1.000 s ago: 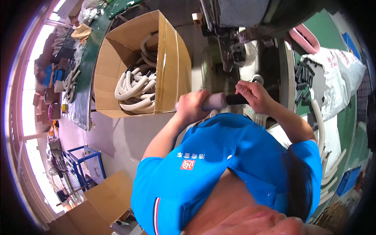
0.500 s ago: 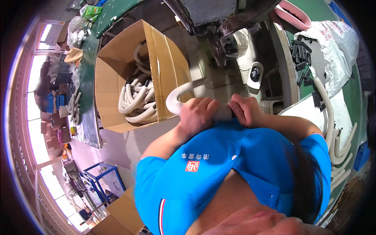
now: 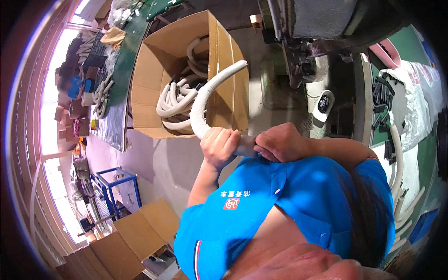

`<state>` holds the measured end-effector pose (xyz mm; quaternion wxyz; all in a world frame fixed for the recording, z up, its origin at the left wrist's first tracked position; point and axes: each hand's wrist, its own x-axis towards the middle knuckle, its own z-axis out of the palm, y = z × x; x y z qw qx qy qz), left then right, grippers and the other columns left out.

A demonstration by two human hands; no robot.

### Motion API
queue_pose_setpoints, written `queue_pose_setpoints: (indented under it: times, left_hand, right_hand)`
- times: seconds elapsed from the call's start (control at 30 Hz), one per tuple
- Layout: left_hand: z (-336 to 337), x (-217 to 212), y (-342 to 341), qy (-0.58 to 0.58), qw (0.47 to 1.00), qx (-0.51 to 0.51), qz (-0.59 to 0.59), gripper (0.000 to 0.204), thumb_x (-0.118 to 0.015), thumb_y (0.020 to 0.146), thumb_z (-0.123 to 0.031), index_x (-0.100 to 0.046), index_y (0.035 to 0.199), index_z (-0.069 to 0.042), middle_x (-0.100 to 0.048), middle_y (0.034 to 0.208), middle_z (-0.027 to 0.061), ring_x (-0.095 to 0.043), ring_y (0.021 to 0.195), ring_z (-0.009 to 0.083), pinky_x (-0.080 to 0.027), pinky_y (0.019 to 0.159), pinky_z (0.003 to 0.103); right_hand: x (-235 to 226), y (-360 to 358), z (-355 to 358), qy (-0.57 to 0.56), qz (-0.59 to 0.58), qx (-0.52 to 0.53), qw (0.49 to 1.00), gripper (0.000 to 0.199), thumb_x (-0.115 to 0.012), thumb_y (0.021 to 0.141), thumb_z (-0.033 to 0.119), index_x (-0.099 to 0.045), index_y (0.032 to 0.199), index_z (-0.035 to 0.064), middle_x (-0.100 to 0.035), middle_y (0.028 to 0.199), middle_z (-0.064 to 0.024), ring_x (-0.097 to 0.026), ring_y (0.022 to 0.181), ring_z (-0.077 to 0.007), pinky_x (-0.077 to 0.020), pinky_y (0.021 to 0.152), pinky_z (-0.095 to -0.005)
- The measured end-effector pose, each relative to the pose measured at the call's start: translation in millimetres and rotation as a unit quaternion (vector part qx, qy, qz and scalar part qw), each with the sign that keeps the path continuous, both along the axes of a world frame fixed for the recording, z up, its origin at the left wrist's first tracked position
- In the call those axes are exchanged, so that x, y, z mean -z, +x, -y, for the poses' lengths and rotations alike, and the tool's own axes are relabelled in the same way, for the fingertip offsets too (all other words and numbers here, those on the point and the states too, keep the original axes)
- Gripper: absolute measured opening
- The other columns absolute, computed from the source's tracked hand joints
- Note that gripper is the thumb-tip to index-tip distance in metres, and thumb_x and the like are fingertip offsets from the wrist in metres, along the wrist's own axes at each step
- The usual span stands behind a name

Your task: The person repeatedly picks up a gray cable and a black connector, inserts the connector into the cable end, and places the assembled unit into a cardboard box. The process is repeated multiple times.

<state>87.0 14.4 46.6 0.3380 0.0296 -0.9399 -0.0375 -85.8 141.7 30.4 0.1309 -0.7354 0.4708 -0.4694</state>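
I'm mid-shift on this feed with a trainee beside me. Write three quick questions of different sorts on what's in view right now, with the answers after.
1. Multiple choice: what does the person's left hand grip?
a) a pink tray
b) a curved pale tube
c) a blue metal frame
2. True or false: the white plastic bag lies on the person's left side.
3. Short answer: what lies inside the open cardboard box?

Key:
1. b
2. False; it is on the right.
3. More curved pale tubes, piled together.
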Motion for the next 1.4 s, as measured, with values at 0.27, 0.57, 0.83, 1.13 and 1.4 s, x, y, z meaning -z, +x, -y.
queue_pose_setpoints:
  times: [0.27,0.57,0.83,1.13,1.4]
  left_hand:
    - [39,-57,65,0.492,0.777,-0.228,-0.32,0.025,-0.06,0.071,0.003,-0.052,0.094,-0.001,-0.052,0.076,0.0061,-0.055,0.064,0.0155,-0.047,0.064,0.028]
    - [101,-28,108,0.698,0.669,0.041,-0.252,0.031,-0.059,0.071,-0.004,-0.044,0.098,-0.003,-0.042,0.066,0.0051,-0.044,0.058,0.0149,-0.041,0.061,0.029]
    - [68,-33,35,0.453,0.885,-0.058,0.09,0.021,-0.069,0.061,-0.008,-0.059,0.079,-0.006,-0.058,0.074,0.0056,-0.056,0.065,0.017,-0.046,0.058,0.03]
    - [-36,0,-78,0.336,0.885,0.113,0.303,0.037,-0.072,0.062,-0.019,-0.059,0.096,-0.012,-0.063,0.081,0.0125,-0.062,0.072,0.0345,-0.05,0.062,0.041]
    - [-51,3,-89,0.251,0.843,0.068,0.471,0.037,-0.067,0.067,-0.029,-0.056,0.098,-0.014,-0.064,0.085,0.012,-0.062,0.08,0.0347,-0.05,0.068,0.044]
  right_hand:
    - [9,-22,26,-0.016,0.317,0.125,0.94,0.039,-0.063,0.084,0.022,-0.045,0.114,0.0041,-0.053,0.082,-0.003,-0.053,0.07,-0.0159,-0.0437,0.061,-0.0278]
    - [69,-86,-32,0.232,0.519,0.088,0.818,0.037,-0.062,0.088,0.032,-0.052,0.109,0.0032,-0.057,0.101,-0.0095,-0.055,0.098,-0.0193,-0.0437,0.086,-0.0327]
    - [16,-105,-59,0.084,0.351,0.234,0.903,0.044,-0.037,0.097,0.039,-0.054,0.111,0.001,-0.058,0.11,-0.0127,-0.054,0.106,-0.0205,-0.0397,0.095,-0.034]
    - [-26,-48,-59,0.17,0.345,-0.02,0.923,0.062,-0.024,0.097,0.05,-0.058,0.095,-0.0029,-0.06,0.09,-0.0146,-0.059,0.085,-0.0212,-0.0454,0.08,-0.0325]
    - [-13,-31,-54,0.213,0.4,0.091,0.887,0.049,-0.026,0.101,0.038,-0.056,0.087,0.0022,-0.049,0.057,-0.0024,-0.047,0.053,-0.008,-0.0373,0.055,-0.0227]
